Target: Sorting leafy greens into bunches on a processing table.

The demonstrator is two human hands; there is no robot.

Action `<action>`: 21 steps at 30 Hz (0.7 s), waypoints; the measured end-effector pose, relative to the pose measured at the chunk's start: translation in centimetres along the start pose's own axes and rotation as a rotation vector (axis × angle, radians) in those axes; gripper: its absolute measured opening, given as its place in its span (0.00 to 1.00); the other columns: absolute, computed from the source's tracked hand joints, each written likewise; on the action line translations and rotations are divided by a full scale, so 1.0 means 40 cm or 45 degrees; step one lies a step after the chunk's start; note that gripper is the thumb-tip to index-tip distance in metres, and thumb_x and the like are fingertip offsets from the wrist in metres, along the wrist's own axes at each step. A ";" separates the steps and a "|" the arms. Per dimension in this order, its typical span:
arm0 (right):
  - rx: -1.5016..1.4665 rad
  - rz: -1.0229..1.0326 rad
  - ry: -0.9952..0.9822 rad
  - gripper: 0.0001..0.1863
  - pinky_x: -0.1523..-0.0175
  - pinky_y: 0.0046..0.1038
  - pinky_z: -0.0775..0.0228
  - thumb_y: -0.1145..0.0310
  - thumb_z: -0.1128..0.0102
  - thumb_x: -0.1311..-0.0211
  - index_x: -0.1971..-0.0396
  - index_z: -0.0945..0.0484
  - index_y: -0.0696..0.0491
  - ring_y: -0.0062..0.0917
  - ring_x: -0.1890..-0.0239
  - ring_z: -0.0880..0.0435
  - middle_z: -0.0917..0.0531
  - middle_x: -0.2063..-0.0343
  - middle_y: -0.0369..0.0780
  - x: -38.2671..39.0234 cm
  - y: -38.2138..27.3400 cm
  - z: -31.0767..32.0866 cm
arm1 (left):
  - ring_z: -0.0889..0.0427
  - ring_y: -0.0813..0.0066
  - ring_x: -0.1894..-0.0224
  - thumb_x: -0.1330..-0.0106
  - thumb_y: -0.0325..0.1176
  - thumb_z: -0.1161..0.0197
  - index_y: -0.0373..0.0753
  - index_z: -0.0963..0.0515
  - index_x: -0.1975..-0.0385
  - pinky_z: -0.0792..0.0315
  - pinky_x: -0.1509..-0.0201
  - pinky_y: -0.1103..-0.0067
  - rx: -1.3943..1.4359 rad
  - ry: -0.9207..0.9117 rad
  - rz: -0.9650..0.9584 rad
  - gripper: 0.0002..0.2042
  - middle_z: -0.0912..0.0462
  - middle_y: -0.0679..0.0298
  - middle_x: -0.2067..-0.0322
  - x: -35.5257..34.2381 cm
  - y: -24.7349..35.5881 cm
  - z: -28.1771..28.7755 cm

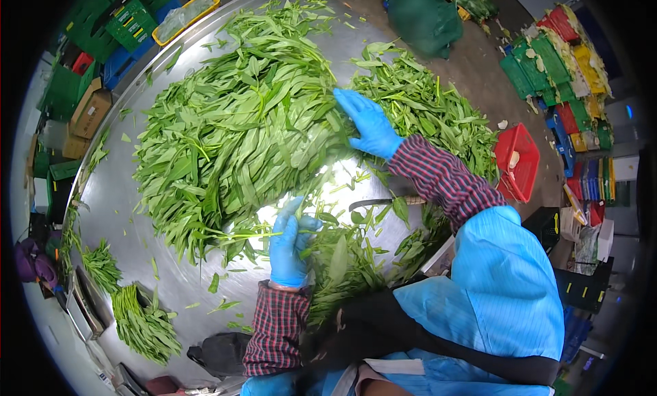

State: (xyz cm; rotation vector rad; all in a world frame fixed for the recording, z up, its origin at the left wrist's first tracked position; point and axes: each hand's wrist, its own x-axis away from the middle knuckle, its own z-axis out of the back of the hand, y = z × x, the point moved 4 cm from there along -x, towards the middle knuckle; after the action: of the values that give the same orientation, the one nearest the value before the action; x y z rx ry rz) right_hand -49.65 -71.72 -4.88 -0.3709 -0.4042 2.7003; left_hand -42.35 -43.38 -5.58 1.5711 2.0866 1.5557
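Note:
A large heap of water spinach (233,122), long green leaves on thin stems, covers the middle of the steel table (130,218). My left hand (289,249), in a blue glove, is closed round a few water spinach stems (239,236) at the heap's near edge. Fingers stretched out, my gloved right hand (373,126) rests against the heap's right side. Between the hands and to the right lies a curved knife (373,203) with a light handle, partly under leaves. Loose leaves and cut stem bits (342,249) lie close to my body.
Tied bunches of greens (144,324) lie at the table's lower left, beside a black bag (222,355). More greens (424,109) spread beyond my right arm. A red basket (517,162) stands at right. Stacked crates (133,23) and a yellow tray (185,20) line the far left.

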 end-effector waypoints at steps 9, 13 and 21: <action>-0.158 0.021 -0.038 0.61 0.38 0.37 0.36 0.59 0.23 0.68 0.31 0.51 0.51 0.46 0.45 0.29 0.31 0.44 0.51 -0.075 0.001 -0.074 | 0.23 0.81 0.61 0.29 0.39 0.52 0.42 0.31 0.41 0.36 0.56 0.82 0.052 0.013 0.069 0.18 0.19 0.67 0.68 0.008 -0.052 0.016; -0.454 -0.083 0.207 0.40 0.45 0.33 0.29 0.70 0.29 0.64 0.42 0.31 0.54 0.37 0.53 0.21 0.21 0.54 0.48 -0.087 0.004 -0.013 | 0.20 0.75 0.63 0.29 0.37 0.50 0.36 0.33 0.41 0.25 0.54 0.78 -0.031 0.031 0.108 0.20 0.20 0.63 0.67 -0.020 -0.083 0.033; -0.947 -0.322 0.204 0.36 0.47 0.26 0.29 0.70 0.33 0.61 0.43 0.27 0.50 0.25 0.55 0.20 0.18 0.56 0.42 0.010 -0.111 0.000 | 0.24 0.73 0.48 0.30 0.37 0.48 0.36 0.37 0.38 0.31 0.43 0.77 0.068 -0.197 -0.190 0.23 0.24 0.60 0.49 -0.216 -0.126 -0.084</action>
State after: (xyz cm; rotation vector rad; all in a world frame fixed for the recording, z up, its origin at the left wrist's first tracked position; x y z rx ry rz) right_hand -48.55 -67.64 -3.51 -0.6730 -1.3063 2.1675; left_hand -43.67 -51.83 -11.74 1.4623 2.1224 1.2980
